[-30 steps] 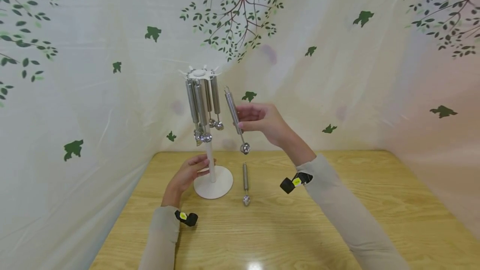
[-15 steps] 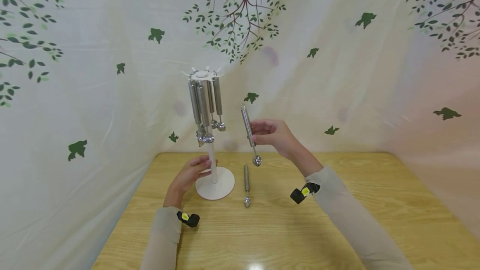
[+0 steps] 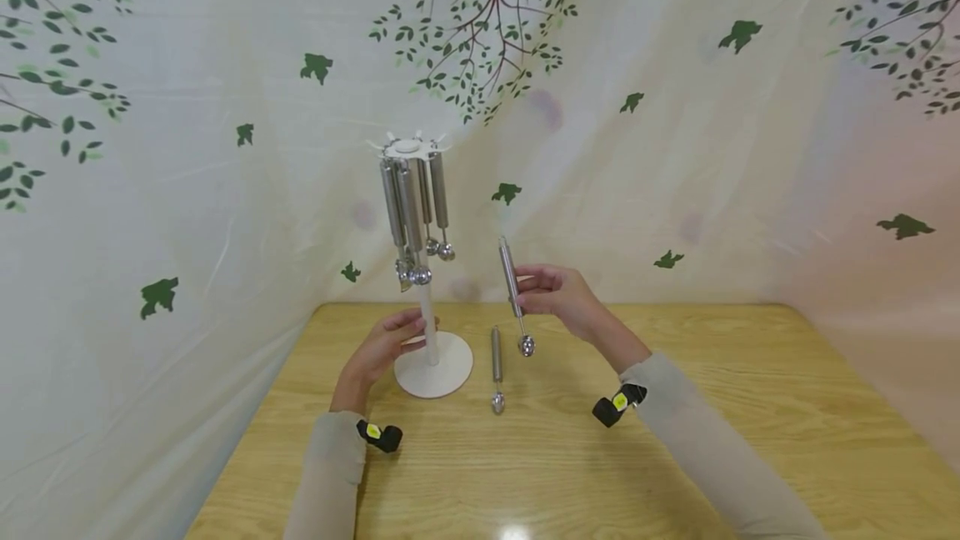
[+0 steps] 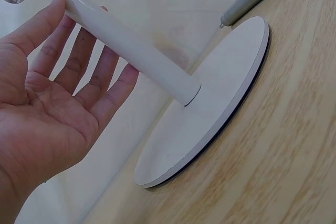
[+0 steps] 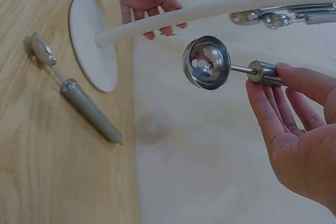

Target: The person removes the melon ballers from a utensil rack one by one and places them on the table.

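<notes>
My right hand (image 3: pixel 558 298) pinches a steel melon baller (image 3: pixel 509 275) by its handle, in the air right of a white stand (image 3: pixel 427 307). The baller's cup hangs downward in the head view; in the right wrist view the cup (image 5: pixel 207 62) shows a small hole. My left hand (image 3: pixel 384 346) holds the stand's pole (image 4: pixel 121 38) low down, thumb on the near side and fingers reaching behind. Several steel-handled scoops (image 3: pixel 408 211) hang from the hooked white top (image 3: pixel 408 145); some hide others. Another steel scoop (image 3: pixel 497 357) lies on the table right of the round base (image 3: pixel 450 377).
The wooden table (image 3: pixel 675 457) reaches back to a pale cloth backdrop (image 3: pixel 570 157) printed with branches and leaves. A black camera (image 3: pixel 609 412) sits on the right wrist and another black camera (image 3: pixel 386 437) on the left wrist.
My right hand has carried the melon baller away from the stand's top, rightward and down toward the table. The left hand stays on the pole.
</notes>
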